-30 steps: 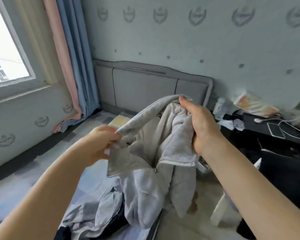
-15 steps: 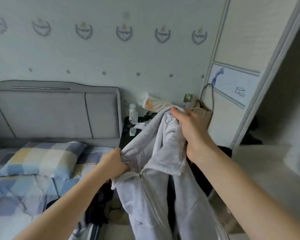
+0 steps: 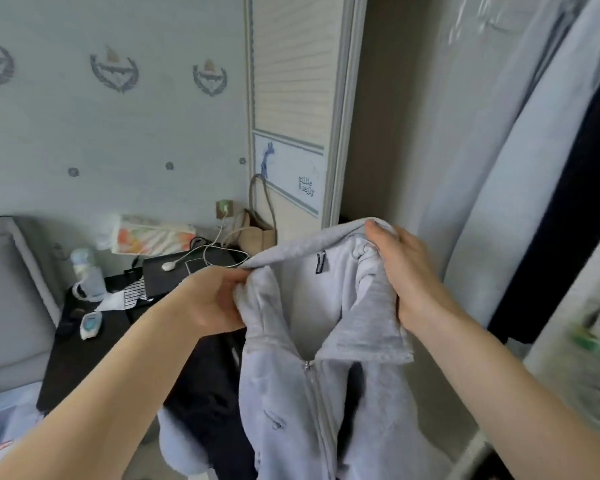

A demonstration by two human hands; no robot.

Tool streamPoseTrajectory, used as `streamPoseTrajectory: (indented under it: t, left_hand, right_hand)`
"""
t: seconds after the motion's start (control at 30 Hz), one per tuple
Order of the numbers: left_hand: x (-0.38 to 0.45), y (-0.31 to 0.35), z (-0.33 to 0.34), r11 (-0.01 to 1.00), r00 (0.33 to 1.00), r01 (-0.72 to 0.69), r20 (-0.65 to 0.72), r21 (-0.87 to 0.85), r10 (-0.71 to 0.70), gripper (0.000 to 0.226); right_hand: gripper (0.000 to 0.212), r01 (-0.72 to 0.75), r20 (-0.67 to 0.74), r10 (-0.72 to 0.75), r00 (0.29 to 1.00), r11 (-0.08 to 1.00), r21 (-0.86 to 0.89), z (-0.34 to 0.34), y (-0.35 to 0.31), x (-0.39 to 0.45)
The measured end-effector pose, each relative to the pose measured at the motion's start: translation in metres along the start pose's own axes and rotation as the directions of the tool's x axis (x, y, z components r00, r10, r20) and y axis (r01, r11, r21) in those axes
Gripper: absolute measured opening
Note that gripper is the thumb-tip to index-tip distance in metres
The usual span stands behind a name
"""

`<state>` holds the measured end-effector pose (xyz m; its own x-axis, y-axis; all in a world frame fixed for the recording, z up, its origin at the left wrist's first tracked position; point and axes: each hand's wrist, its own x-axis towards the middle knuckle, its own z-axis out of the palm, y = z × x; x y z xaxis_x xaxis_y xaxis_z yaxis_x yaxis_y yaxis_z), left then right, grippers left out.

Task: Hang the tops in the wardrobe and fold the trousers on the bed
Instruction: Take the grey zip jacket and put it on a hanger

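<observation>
Pale grey fleece zip-front jacket (image 3: 302,393), held up in the air by its collar, front facing the camera. The zip is closed to just below the neck; the collar falls open on both sides, showing a small dark label inside the back of the neck. The body hangs straight down, out of view at the bottom edge. It hangs before the open cream louvred-door wardrobe (image 3: 293,98), where pale and dark garments (image 3: 520,188) hang.

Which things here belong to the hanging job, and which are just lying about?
Part of the job:
grey zip top, held up by the collar
left hand and right hand, both gripping it
open wardrobe with hanging clothes

Lying about:
tissue pack
white cable
bottle
bedside table
</observation>
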<state>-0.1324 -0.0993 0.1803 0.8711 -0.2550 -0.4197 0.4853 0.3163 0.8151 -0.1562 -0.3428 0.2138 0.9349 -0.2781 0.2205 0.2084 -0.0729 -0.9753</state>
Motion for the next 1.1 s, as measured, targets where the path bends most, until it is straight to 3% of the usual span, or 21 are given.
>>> streamPoseTrajectory:
  t: [0.17, 0.27, 0.37, 0.5, 0.6, 0.7, 0.77, 0.87, 0.97, 1.1]
  left_hand:
    - [0.044, 0.057, 0.044, 0.984, 0.991, 0.003, 0.129, 0.178, -0.026, 0.019]
    - [0.081, 0.080, 0.069, 0.952, 0.987, -0.079, 0.156, 0.296, 0.033, 0.025]
    - [0.116, 0.104, 0.087, 0.961, 0.987, -0.131, 0.127, 0.243, 0.102, 0.032]
    - [0.164, 0.147, 0.104, 0.980, 0.966, -0.166, 0.218, 0.113, 0.138, 0.033]
    - [0.192, 0.167, 0.116, 0.984, 0.951, -0.169, 0.273, 0.049, 0.149, 0.045]
    - [0.218, 0.181, 0.127, 0.983, 0.930, -0.183, 0.327, 0.025, 0.165, 0.045]
    - [0.233, 0.188, 0.136, 0.981, 0.914, -0.193, 0.366, 0.016, 0.174, 0.044]
    - [0.252, 0.201, 0.154, 0.974, 0.892, -0.224, 0.409, 0.032, 0.192, 0.042]
    - [0.264, 0.214, 0.173, 0.951, 0.858, -0.307, 0.447, 0.047, 0.254, 0.028]
    - [0.278, 0.230, 0.198, 0.911, 0.807, -0.411, 0.484, 0.047, 0.339, 0.013]
  right_hand:
    - [0.018, -0.033, -0.217, 0.028, 0.976, 0.999, -0.021, -0.034, 0.023, 0.041]
    - [0.021, -0.006, -0.333, -0.010, 0.943, 0.999, -0.045, -0.044, 0.029, 0.069]
    - [0.026, 0.038, -0.371, -0.085, 0.925, 0.991, -0.131, -0.043, 0.029, 0.093]
    - [0.037, 0.049, -0.384, -0.208, 0.900, 0.921, -0.385, -0.035, 0.021, 0.135]
    - [0.035, -0.074, -0.399, -0.242, 0.884, 0.771, -0.632, -0.033, 0.013, 0.158]
    - [0.037, -0.214, -0.352, -0.178, 0.919, 0.524, -0.824, -0.030, 0.010, 0.174]
    - [0.036, -0.276, -0.331, -0.090, 0.939, 0.375, -0.885, -0.028, 0.003, 0.182]
    - [0.033, -0.312, -0.329, -0.033, 0.944, 0.247, -0.918, -0.026, -0.016, 0.198]
    - [0.028, -0.318, -0.341, -0.058, 0.938, 0.243, -0.916, -0.030, -0.043, 0.215]
    - [0.027, -0.266, -0.365, -0.233, 0.901, 0.368, -0.891, -0.039, -0.094, 0.257]
